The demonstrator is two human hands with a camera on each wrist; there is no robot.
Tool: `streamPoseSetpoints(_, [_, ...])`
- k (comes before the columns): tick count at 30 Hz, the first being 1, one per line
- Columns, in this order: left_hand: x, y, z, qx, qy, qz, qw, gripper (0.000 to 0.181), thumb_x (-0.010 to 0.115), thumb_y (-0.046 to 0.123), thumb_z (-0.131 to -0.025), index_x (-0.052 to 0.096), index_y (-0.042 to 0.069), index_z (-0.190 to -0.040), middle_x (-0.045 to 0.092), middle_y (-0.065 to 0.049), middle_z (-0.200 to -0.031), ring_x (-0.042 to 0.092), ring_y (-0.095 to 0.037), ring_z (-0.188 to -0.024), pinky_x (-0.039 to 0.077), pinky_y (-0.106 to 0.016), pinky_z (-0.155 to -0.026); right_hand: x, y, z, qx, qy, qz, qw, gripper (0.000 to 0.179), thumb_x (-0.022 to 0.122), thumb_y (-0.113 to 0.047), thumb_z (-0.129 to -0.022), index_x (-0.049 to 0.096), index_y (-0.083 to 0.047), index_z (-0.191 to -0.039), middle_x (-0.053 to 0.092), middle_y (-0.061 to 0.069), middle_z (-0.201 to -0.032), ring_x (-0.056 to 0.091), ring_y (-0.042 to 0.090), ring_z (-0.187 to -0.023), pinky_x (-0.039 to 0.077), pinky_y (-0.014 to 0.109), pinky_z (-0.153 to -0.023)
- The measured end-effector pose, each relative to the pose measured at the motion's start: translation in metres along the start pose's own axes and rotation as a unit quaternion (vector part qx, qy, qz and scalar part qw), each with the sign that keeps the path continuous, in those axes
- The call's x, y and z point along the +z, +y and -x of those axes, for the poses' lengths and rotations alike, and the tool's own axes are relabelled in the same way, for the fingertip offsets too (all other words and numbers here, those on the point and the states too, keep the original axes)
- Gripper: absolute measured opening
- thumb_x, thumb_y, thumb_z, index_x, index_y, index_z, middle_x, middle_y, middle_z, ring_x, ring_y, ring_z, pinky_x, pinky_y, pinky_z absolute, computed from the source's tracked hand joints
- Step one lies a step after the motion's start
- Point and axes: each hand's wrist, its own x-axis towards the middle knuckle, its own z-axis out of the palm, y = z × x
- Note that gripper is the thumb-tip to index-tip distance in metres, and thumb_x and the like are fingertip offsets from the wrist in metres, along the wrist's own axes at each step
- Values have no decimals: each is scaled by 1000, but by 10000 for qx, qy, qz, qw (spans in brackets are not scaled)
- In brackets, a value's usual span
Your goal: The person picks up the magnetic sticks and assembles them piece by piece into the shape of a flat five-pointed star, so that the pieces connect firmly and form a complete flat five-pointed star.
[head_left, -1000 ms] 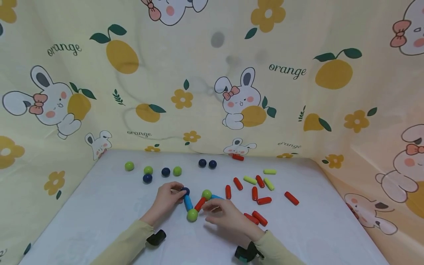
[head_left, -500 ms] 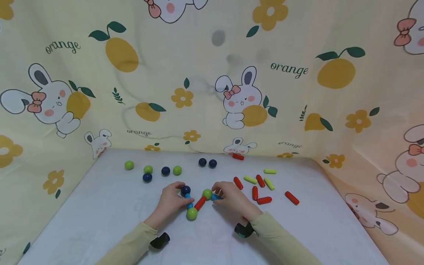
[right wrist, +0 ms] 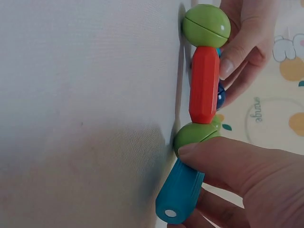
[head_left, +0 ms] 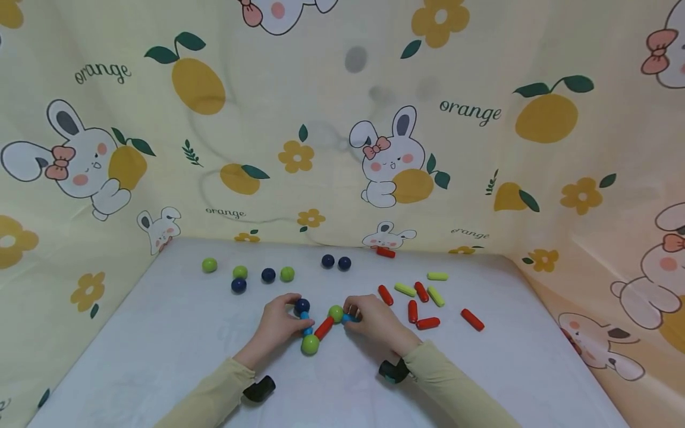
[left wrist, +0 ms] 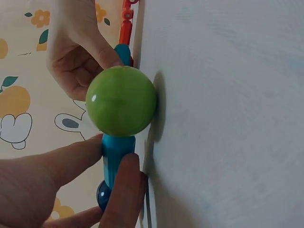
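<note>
Head view: flanking the red rod (head_left: 324, 328), left hand (head_left: 275, 326) and right hand (head_left: 381, 324) pinch blue rods (head_left: 305, 315). Likely light, stiff; grip mid-rod.

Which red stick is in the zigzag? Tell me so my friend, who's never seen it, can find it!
On the white table, find the zigzag chain between the left hand and right hand. In it, the red stick slants between the near green ball and far green ball. Only this red stick has a ball at each end; the other red sticks lie loose.
</note>
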Motion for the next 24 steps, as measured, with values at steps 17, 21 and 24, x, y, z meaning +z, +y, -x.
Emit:
streamPoseSetpoints(17, [-2,-1,0,-51,-288,174,9994,64,82,8,-74,53,-1,-130,54,-19,-125,61,-14,-60,55,-27,-60,-13,5,6,234,-19,-112,9997,28,74,-19,-85,70,-14,-111,61,-9,-91,55,13,-83,50,25,-72])
streamPoseSetpoints(21, [-6,-5,-2,4,-575,343,9978,66,82,10,-75,51,1,-133,53,-18,-128,64,-15,-64,56,-28,-62,-23,7,4,57,418,-623,9972,25,70,-16,-88,68,-10,-112,63,-7,-93,57,14,-81,52,25,-70])
streamPoseSetpoints(24, [-8,-8,-4,85,-876,491,9949,66,82,13,-75,51,3,-133,54,-17,-127,65,-17,-66,56,-30,-65,-33,4,-1,40,778,-1305,9884,20,68,-11,-89,66,-6,-109,65,-1,-94,60,17,-83,54,28,-74])
